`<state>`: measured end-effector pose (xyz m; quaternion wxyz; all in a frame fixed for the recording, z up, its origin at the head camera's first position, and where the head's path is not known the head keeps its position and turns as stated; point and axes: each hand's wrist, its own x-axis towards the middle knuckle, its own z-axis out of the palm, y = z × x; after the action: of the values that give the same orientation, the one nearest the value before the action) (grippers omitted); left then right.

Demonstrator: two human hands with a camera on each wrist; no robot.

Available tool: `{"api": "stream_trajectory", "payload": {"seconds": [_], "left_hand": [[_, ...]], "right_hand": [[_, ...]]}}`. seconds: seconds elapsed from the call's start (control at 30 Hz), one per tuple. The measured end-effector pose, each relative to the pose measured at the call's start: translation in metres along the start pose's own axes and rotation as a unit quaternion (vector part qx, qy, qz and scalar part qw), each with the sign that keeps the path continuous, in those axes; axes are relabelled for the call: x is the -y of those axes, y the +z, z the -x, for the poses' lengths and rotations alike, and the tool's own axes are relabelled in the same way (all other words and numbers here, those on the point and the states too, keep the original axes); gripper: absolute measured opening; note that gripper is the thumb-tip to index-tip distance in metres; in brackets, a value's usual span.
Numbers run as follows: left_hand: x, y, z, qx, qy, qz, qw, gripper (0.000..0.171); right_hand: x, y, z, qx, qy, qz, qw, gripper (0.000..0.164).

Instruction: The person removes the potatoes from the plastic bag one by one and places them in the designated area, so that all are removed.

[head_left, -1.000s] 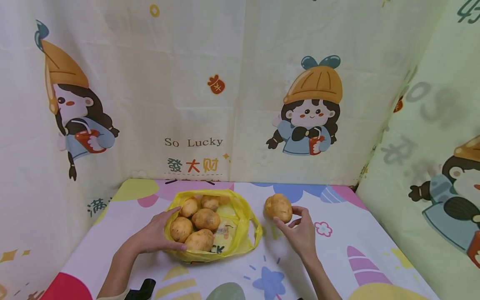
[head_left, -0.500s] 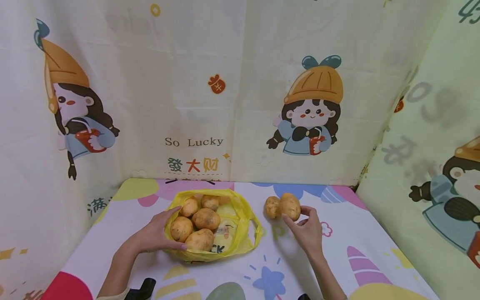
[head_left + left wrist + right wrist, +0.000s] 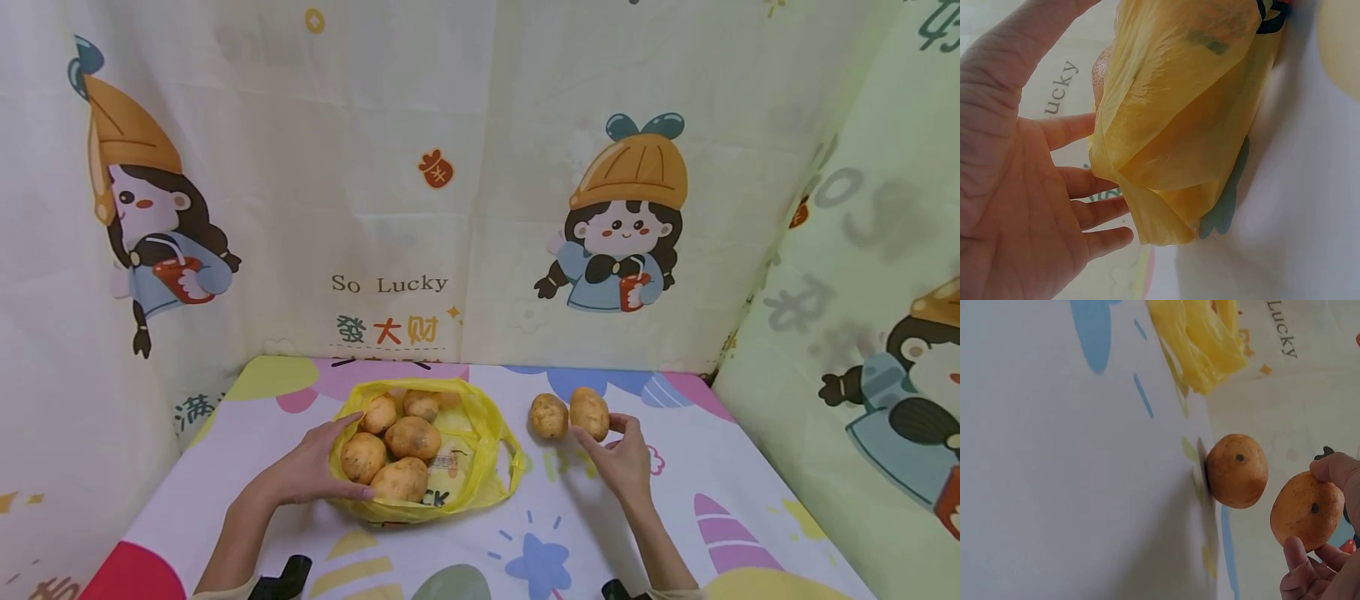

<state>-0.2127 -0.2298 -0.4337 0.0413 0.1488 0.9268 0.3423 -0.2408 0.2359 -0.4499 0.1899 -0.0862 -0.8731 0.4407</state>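
Note:
A yellow plastic bag (image 3: 491, 417) lies with its mouth open and several potatoes (image 3: 412, 439) inside. My left hand (image 3: 315, 462) spreads along the bag's left side, thumb at the near rim and index finger at the far rim. In the left wrist view, its fairly straight fingers (image 3: 1107, 242) touch the bag's edge. To the right of the bag, my right hand (image 3: 618, 458) holds a potato (image 3: 589, 413) between thumb and fingers. The right wrist view shows this potato (image 3: 1307, 511) raised off the tabletop. Just left of it, another potato (image 3: 1237, 470) rests on the table.
A white cloth with colourful cartoon prints covers the table (image 3: 450, 554). Printed curtains (image 3: 495, 208) stand behind and at both sides. The bag's loose handle (image 3: 516, 467) sticks out toward the right.
My right hand has moved right with its potato, showing the resting potato behind it and a gap between the two. The left hand and the bag have stayed in place.

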Motion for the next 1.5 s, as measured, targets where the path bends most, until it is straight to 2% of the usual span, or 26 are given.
{"api": "stream_trajectory", "payload": {"seconds": [0.5, 0.77, 1.5], "left_hand": [[0.001, 0.000, 0.000, -0.005, 0.006, -0.003, 1.0000, 0.121], [0.002, 0.000, 0.000, -0.004, 0.003, -0.003, 1.0000, 0.121], [-0.001, -0.001, 0.000, 0.001, 0.001, 0.000, 1.0000, 0.121]], "right_hand": [[-0.017, 0.001, -0.012, 0.023, 0.023, 0.034, 0.999, 0.070], [-0.022, 0.003, -0.015, 0.051, 0.053, 0.041, 0.996, 0.073], [-0.026, 0.009, -0.019, 0.040, 0.030, 0.064, 0.997, 0.072]]}}
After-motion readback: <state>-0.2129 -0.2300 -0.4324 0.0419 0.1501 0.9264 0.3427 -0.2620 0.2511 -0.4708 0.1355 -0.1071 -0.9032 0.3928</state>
